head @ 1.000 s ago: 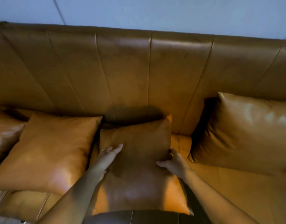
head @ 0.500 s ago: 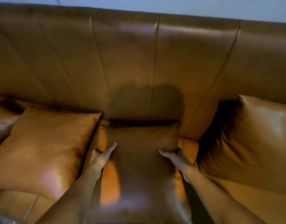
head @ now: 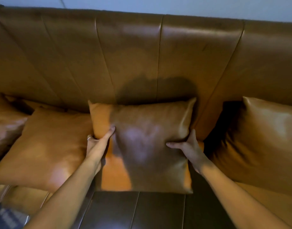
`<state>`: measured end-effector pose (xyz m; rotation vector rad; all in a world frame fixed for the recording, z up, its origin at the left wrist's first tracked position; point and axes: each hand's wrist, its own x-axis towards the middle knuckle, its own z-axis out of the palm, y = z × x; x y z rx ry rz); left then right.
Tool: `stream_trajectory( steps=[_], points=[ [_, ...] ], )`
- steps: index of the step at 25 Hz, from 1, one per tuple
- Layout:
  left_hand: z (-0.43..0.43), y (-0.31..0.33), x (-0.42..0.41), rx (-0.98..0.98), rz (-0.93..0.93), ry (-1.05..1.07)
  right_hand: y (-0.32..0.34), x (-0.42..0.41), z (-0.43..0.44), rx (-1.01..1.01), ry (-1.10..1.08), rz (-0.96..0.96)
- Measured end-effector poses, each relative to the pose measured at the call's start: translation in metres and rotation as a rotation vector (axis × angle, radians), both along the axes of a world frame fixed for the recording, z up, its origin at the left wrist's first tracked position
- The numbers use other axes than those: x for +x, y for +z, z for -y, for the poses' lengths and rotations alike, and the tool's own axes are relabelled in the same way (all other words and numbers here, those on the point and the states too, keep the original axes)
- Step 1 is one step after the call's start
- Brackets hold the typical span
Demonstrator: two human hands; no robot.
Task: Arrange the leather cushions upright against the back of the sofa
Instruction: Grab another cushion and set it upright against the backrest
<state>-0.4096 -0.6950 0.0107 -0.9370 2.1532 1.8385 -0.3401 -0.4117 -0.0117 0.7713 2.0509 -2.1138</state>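
Note:
A tan leather cushion (head: pixel 146 146) stands tilted in the middle of the sofa, its top edge touching the sofa back (head: pixel 133 55). My left hand (head: pixel 97 144) grips its left edge, thumb on the front. My right hand (head: pixel 189 147) grips its right edge, thumb across the front. A second cushion (head: pixel 48 146) lies slanted on the seat just to the left, touching the held one. A third, larger cushion (head: pixel 264 142) leans against the back on the right, with a dark gap between it and the middle one.
Part of another cushion (head: pixel 5 124) shows at the far left edge. The sofa seat (head: pixel 142 210) lies dark in shadow below the held cushion. A pale wall (head: pixel 175 5) rises behind the sofa. Something bluish (head: pixel 8 219) sits at the bottom left corner.
Both hands have closed on the middle cushion's sides and raised it from lying flat toward the sofa back; its top edge now meets the back. The other cushions have not moved.

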Motion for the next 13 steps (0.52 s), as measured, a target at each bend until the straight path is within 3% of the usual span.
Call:
stream_trajectory(
  steps=[4, 8, 13],
  points=[
    [-0.011, 0.038, -0.031, 0.130, -0.175, -0.046, 0.036, -0.010, -0.005, -0.030, -0.059, -0.064],
    [-0.024, 0.054, -0.059, 0.182, -0.232, -0.147, 0.056, -0.018, -0.016, -0.102, -0.133, -0.103],
    [-0.021, 0.042, -0.068, 0.219, -0.094, -0.215, 0.044, -0.024, 0.005, -0.058, -0.179, 0.002]
  ],
)
